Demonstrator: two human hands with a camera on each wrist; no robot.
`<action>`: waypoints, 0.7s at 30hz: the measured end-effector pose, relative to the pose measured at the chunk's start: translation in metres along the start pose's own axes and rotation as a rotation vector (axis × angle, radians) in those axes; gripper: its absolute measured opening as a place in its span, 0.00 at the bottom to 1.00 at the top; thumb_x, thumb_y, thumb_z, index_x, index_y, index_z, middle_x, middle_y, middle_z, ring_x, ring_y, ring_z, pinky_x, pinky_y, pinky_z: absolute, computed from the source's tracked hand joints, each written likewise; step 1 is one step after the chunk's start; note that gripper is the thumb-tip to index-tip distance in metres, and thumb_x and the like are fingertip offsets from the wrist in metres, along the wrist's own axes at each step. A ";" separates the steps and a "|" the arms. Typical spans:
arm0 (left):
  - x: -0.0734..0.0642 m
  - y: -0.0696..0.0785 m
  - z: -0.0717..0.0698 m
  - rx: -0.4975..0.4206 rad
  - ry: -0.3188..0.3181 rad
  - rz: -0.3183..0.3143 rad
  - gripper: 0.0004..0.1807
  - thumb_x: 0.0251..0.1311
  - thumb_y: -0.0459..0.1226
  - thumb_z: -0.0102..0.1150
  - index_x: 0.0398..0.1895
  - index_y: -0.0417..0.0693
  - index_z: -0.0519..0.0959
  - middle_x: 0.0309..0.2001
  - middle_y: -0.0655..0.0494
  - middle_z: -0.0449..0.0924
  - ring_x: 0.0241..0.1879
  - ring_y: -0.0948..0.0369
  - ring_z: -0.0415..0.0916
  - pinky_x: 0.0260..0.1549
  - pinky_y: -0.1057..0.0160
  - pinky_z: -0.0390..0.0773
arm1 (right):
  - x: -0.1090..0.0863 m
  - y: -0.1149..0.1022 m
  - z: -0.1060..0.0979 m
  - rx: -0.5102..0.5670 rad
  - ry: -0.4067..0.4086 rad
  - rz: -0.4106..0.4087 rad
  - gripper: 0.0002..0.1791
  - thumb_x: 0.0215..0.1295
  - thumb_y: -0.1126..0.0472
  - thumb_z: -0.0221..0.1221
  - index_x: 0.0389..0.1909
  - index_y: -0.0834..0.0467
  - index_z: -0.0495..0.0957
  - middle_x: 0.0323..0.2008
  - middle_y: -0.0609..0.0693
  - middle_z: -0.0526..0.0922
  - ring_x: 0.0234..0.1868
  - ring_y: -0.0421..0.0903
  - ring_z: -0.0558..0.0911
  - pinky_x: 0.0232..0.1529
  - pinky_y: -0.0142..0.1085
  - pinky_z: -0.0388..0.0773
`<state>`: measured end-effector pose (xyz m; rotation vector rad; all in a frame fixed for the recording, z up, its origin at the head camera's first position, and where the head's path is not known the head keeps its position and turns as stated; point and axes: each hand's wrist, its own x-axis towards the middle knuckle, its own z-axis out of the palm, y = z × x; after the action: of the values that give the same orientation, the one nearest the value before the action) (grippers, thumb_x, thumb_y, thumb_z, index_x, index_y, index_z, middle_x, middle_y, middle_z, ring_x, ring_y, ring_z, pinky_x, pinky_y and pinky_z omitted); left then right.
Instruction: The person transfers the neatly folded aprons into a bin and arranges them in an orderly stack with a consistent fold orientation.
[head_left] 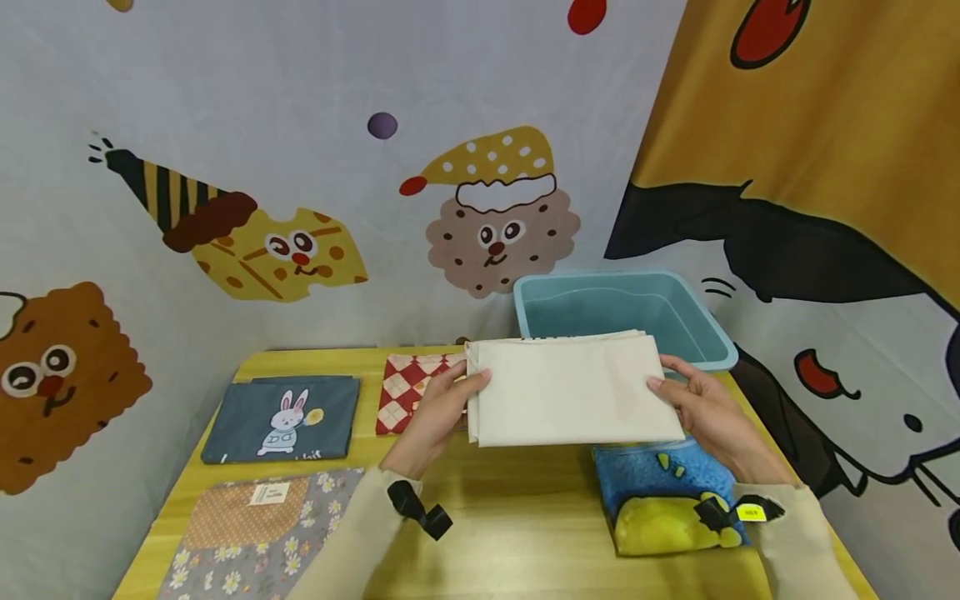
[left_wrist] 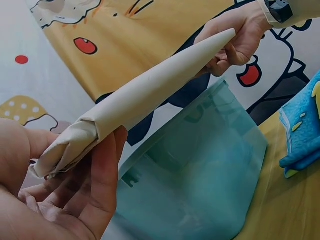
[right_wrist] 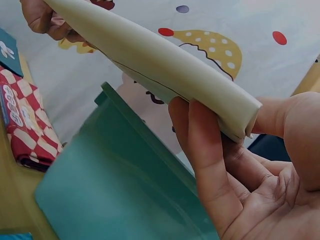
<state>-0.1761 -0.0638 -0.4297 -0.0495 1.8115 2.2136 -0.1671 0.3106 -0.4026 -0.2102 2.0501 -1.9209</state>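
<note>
A folded cream cloth is held up above the table, roughly level, just in front of the blue-green bin. My left hand pinches its left edge, thumb on the near face and fingers behind. At the right edge my right hand pinches it the same way. The left wrist view shows several layers at the end of the cloth between thumb and fingers. From the right wrist, a thin dark line runs along the underside of the cloth. What is printed on its far side is mostly hidden.
The blue-green bin stands at the back right. Folded fabrics lie around: a dark one with a rabbit, a red checked one partly behind my left hand, a grey floral one, and a blue-yellow one beneath my right forearm.
</note>
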 end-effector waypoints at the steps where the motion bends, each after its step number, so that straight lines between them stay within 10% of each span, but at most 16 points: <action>1: 0.001 0.001 0.001 0.007 0.001 0.001 0.29 0.71 0.47 0.62 0.73 0.56 0.71 0.57 0.45 0.81 0.48 0.57 0.84 0.44 0.57 0.87 | 0.000 -0.001 -0.001 -0.007 0.004 0.000 0.32 0.80 0.55 0.53 0.77 0.58 0.51 0.44 0.46 0.90 0.39 0.45 0.90 0.37 0.39 0.88; 21: 0.032 0.022 0.025 0.039 -0.037 0.031 0.30 0.72 0.47 0.60 0.74 0.51 0.69 0.54 0.45 0.83 0.43 0.57 0.87 0.40 0.57 0.88 | 0.015 -0.026 -0.031 -0.243 0.156 0.114 0.50 0.75 0.41 0.56 0.82 0.61 0.43 0.42 0.36 0.87 0.43 0.40 0.88 0.44 0.39 0.87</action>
<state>-0.2083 -0.0377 -0.4094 0.0273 1.8476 2.1844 -0.1950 0.3330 -0.3771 0.0019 2.3428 -1.6663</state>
